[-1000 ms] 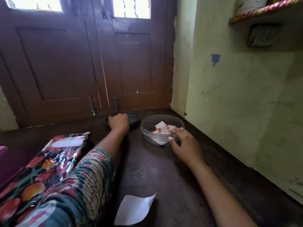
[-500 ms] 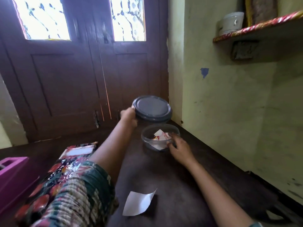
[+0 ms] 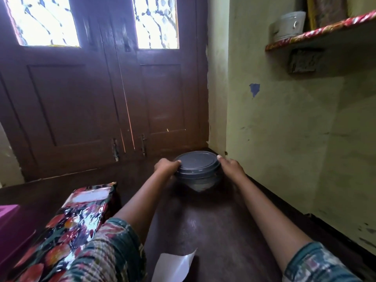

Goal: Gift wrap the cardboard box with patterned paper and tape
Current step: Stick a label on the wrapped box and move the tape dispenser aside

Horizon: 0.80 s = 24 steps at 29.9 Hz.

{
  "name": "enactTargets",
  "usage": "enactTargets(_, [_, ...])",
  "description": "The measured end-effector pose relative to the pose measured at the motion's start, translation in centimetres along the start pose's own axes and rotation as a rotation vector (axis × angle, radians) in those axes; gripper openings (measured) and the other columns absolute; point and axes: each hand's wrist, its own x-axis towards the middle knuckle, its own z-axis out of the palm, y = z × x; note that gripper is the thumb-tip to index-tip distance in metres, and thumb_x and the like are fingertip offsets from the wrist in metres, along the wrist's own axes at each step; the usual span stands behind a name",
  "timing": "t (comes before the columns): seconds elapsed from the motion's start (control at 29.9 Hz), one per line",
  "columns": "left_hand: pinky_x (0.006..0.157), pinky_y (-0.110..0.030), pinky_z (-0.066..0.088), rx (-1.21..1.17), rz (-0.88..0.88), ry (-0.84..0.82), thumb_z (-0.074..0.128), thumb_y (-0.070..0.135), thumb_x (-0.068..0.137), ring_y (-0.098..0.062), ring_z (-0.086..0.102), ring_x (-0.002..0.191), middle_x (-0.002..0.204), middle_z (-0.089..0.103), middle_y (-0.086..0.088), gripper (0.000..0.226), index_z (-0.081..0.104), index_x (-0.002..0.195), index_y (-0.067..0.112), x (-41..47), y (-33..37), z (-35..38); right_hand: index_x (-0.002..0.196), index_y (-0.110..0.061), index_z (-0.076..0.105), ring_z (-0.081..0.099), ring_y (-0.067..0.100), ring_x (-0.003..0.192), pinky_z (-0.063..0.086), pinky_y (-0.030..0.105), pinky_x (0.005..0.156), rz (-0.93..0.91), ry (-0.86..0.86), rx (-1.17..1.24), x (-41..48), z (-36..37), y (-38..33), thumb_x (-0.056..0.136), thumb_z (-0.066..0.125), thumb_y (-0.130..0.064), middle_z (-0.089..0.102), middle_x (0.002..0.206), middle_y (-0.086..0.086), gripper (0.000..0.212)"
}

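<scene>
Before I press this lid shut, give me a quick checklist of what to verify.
1. The lid sits over the container: ok.
2. The left hand grips the lid's rim: ok.
3. The right hand grips the opposite rim: ok.
4. Seal closed all round: cannot tell.
5. The wrapped box lies apart from both hands: ok.
6. The paper scrap put away: not ok, lies loose.

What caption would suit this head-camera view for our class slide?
Left hand and right hand hold a grey lid on a clear tub by the wall, wrapped box at left.
</scene>
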Motion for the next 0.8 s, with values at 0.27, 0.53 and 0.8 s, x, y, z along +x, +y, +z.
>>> enactTargets(0.27, [0.070,-0.039,0.051,-0.037,-0.047,-0.198,0.074,0.029,0.078,-0.030,0.064,0.086,0.094,0.061,-0.014,0.043,0.058,0.104,-0.002,0.9,0.9,-0.2,0.129,0.002,0.049,0.053,0.032,0.114,0.047,0.038,0.094,0.179,0.063,0.175,1.5,1.0,0.3,0.082,0.064,-0.031,0.055,0.128,0.018,0.060])
enactTargets(0.53, [0.061,-0.021,0.046,-0.330,-0.296,-0.472,0.068,0.019,0.083,-0.010,0.052,0.067,0.073,0.055,0.001,0.016,0.055,0.076,0.014,1.7,0.1,-0.6,0.122,-0.002,0.051,0.046,0.022,0.091,0.042,0.031,0.077,0.341,-0.107,0.351,2.1,0.2,0.0,0.087,0.058,-0.011,0.054,0.105,0.011,0.036])
enactTargets(0.8, [0.050,-0.017,0.032,-0.477,-0.343,-0.467,0.060,0.012,0.082,-0.010,0.038,0.053,0.059,0.042,0.001,0.023,0.047,0.064,0.011,1.4,-0.3,0.5,0.121,0.001,0.054,0.050,0.022,0.080,0.035,0.027,0.051,0.355,-0.053,0.329,3.1,1.0,0.4,0.081,0.061,-0.009,0.052,0.090,0.009,0.041])
